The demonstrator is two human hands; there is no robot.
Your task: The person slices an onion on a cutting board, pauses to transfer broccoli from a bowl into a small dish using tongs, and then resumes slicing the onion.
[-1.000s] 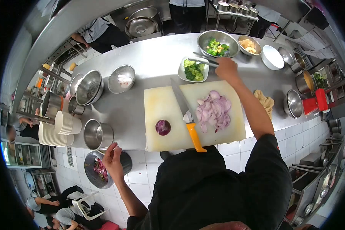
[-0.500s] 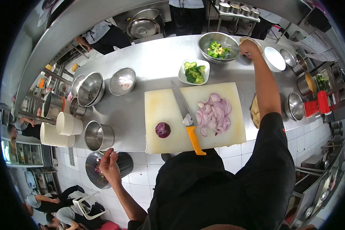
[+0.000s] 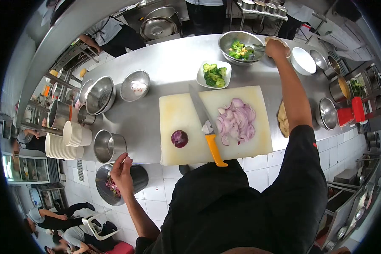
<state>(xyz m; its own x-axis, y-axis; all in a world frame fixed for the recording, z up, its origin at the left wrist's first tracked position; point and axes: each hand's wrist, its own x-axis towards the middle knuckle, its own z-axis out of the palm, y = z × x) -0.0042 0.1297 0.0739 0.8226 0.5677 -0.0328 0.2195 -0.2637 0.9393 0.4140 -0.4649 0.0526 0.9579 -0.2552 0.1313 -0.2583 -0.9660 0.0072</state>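
Note:
At the far side of the table, my right hand is closed around what look like metal tongs. Their working end is inside a steel bowl of broccoli pieces. My left hand hangs by the near table edge, fingertips pinched; anything between them is too small to make out. Between the hands lies a cutting board. It bears a yellow-handled knife, sliced red onion and a cut onion piece. A white square bowl holds more broccoli.
A steel pot stands just beyond my left hand, above a dark bin with scraps. Stacked tubs and steel bowls line the left. A white bowl stands right of my right hand. Other people stand across the table.
My left hand has risen slightly toward the table edge. My right hand has shifted a little, still on the tongs. The whole view has tilted slightly; the board's contents are unchanged.

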